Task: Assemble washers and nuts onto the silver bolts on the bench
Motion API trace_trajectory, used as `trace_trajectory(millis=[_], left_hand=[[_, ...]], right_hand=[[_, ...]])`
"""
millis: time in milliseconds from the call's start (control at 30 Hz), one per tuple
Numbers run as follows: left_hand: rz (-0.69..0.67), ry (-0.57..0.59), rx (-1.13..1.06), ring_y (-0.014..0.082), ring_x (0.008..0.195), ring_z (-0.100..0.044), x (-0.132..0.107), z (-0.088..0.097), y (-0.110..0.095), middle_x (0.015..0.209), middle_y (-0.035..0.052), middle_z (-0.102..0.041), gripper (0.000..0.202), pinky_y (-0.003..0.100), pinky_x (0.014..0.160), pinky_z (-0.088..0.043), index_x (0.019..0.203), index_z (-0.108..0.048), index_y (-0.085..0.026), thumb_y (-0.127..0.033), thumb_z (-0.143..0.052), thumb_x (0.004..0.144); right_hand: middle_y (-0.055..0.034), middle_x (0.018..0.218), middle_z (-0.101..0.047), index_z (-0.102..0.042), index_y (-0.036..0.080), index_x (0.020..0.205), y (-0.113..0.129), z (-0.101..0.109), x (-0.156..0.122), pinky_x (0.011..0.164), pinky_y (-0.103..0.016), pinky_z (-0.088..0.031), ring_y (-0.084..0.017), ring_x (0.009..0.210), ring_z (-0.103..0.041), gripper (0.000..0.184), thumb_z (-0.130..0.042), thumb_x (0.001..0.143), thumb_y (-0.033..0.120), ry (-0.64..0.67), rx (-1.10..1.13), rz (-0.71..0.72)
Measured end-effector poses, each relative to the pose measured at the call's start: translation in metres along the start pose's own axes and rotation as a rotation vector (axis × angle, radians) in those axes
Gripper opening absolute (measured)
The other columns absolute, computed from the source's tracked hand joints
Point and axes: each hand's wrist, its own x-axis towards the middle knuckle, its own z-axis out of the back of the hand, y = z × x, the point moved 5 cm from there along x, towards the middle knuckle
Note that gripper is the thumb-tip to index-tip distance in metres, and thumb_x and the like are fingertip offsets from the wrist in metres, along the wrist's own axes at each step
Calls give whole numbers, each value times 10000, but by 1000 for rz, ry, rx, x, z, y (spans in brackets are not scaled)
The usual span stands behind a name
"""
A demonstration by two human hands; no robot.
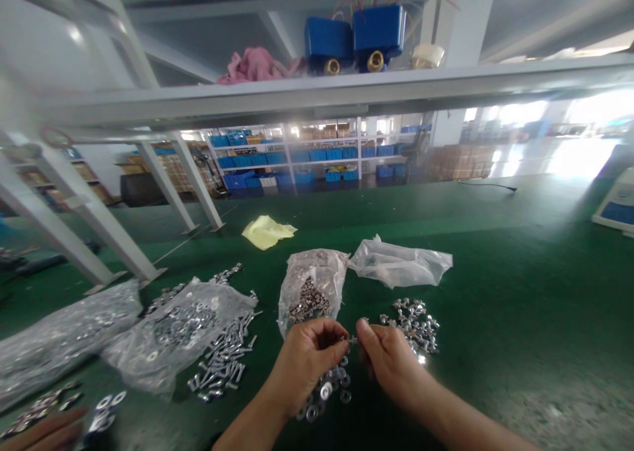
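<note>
1. Small steel bolt (352, 339) sits between your hands, above the green worktop (495, 292): light, stiff, slippery. Pinch the shank.
2. Left hand's fingers (329, 335) are closed at it.
3. Right hand's fingers (369, 335) are pinched beside it; grip unclear.
4. Steel washers (321, 390) lie below; steel nuts (415, 325) lie right.

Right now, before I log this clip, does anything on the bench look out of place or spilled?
Nothing looks damaged. The oddest thing is a crumpled yellow cloth lying apart on the green bench mat. Also, loose washers and screws lie unbagged on the mat, near the left hand and right hand.
</note>
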Motion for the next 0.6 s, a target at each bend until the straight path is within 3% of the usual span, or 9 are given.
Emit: trace_trajectory(millis=[167, 267, 433, 533, 600], left_hand=[[-13, -40, -18, 73, 659, -438, 1, 3, -1, 716, 11, -510, 247, 170, 589, -349, 839, -563, -109, -307, -609, 698], [-20, -42, -42, 67, 648, -434, 0, 4, -1, 715, 13, -512, 237, 167, 584, -347, 833, -561, -101, -295, -603, 704], [-33, -4, -75, 73, 657, -459, -1, -1, -1, 730, 30, -536, 243, 172, 590, -358, 834, -570, -84, -279, -611, 695], [-43, 6, -108, 74, 641, -467, -2, -2, 0, 745, 43, -544, 265, 182, 586, -365, 838, -573, -74, -283, -622, 682], [-42, -1, -132, 71, 621, -465, -2, 0, 2, 735, 43, -540, 284, 184, 573, -365, 837, -568, -69, -287, -634, 668]], right_hand=[[-2, 682, -494, -490, 140, 757, 8, 3, 0, 569, -193, -329, -85, 627, -439, 233, -402, 850, 334, -48, -98, 157], [1, 629, -472, -470, 135, 691, 8, 0, 0, 541, -201, -318, -82, 582, -421, 323, -326, 880, 355, 0, -124, 122], [1, 690, -493, -492, 143, 756, 10, 0, -1, 592, -192, -337, -86, 648, -451, 260, -370, 868, 345, -8, -98, 166], [5, 536, -442, -446, 136, 625, -1, -3, -1, 488, -206, -306, -80, 496, -410, 421, -273, 886, 418, 65, -125, 38], [1, 542, -467, -463, 139, 649, -5, -2, 0, 485, -207, -312, -86, 501, -431, 431, -265, 881, 443, 57, -141, -3]])
